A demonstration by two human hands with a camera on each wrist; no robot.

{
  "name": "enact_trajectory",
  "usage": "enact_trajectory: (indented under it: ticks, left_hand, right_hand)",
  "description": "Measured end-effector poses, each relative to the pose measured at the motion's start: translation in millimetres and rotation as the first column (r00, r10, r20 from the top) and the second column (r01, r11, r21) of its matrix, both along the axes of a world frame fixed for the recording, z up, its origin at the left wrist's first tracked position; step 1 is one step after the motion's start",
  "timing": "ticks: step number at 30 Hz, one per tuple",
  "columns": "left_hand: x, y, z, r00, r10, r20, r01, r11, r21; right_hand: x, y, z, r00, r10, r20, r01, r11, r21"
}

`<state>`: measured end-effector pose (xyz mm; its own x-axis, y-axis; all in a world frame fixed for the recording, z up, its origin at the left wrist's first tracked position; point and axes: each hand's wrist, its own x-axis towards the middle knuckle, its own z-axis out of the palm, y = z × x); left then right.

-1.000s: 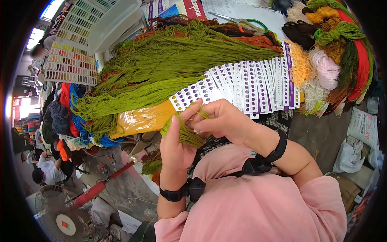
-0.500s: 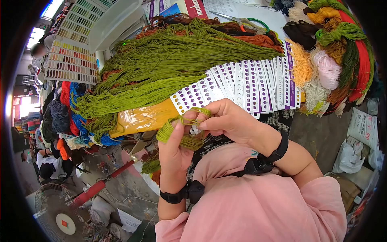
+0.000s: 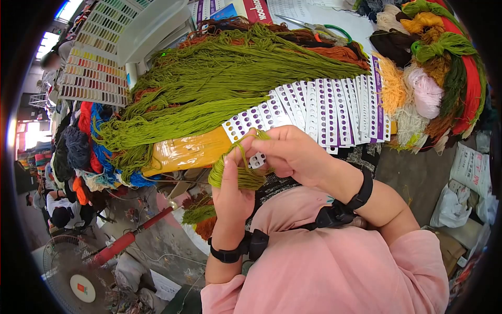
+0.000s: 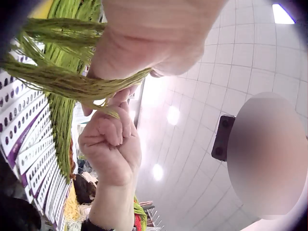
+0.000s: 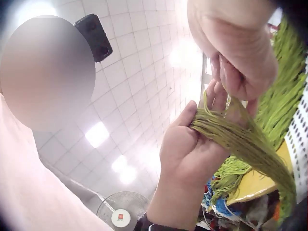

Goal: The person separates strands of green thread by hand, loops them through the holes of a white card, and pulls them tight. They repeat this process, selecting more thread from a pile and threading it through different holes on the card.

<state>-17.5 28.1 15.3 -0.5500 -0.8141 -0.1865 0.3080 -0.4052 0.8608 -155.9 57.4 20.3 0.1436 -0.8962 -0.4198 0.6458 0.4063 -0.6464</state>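
A small bundle of green yarn (image 3: 238, 175) lies across the left hand (image 3: 232, 193), passing between thumb and fingers. The right wrist view shows the bundle (image 5: 236, 139) over the palm of the left hand (image 5: 185, 151), its end hanging past the far side. Close above the left fingers, the right hand (image 3: 298, 157) pinches strands at the bundle with curled fingertips. In the left wrist view the right hand (image 4: 110, 144) has its fingers folded at the yarn (image 4: 82, 86). A small white piece with dark holes (image 3: 257, 160) shows between the hands.
Long green yarn (image 3: 209, 78) is spread over the table beside overlapping punched cards (image 3: 324, 110) and a yellow taped board (image 3: 191, 152). Scissors (image 3: 295, 21) lie at the back. Coloured skeins (image 3: 423, 89) hang at the right; a fan (image 3: 81, 282) stands lower left.
The right hand has shifted slightly up and left against the bundle, and the loop of strands at its fingertips has changed shape. The white piece shows more clearly. The left hand still holds the bundle.
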Motion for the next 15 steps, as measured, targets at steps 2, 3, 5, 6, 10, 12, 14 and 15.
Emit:
enact_trajectory:
  ticks: [2,3,5,6,10,12,14,15]
  left_hand:
    - [-0.9,0.0,-0.9,1.0,-0.008,0.009,0.008,1.0,-0.01]
    - [-1.8,-1.0,-2.9,1.0,-0.023,-0.018,0.023,1.0,-0.01]
    - [-2.0,-2.5,-3.7,0.995,-0.032,-0.092,0.036,0.999,0.034]
    - [-1.4,-3.7,-2.8,0.99,-0.023,-0.14,0.034,0.996,0.078]
    - [3.1,-7.3,-4.6,0.973,-0.024,-0.231,0.064,0.984,0.169]
    - [2.3,-8.6,-5.0,0.968,-0.055,-0.245,0.094,0.984,0.151]
    - [3.8,-9.1,-7.7,0.968,-0.069,-0.24,0.108,0.982,0.153]
    - [6.9,-9.0,-11.2,0.972,-0.067,-0.227,0.106,0.981,0.163]
  right_hand:
    - [5.2,-2.3,6.6,0.994,0.016,-0.105,-0.016,1.0,0.0]
    - [7.2,-2.8,9.5,0.99,0.018,-0.142,-0.022,0.999,-0.023]
    - [8.2,-3.5,9.8,0.986,0.016,-0.166,-0.022,0.999,-0.032]
    - [7.9,-4.2,8.1,0.988,0.013,-0.154,-0.016,1.0,-0.018]
    - [7.8,-4.9,12.6,0.995,-0.053,-0.086,0.05,0.998,-0.038]
    - [7.8,-3.8,-2.0,0.995,-0.057,-0.083,0.051,0.995,-0.082]
    - [3.9,-2.1,-7.5,0.996,-0.081,0.027,0.083,0.994,-0.071]
    - [-0.3,-2.0,-7.8,0.985,-0.104,0.136,0.11,0.993,-0.035]
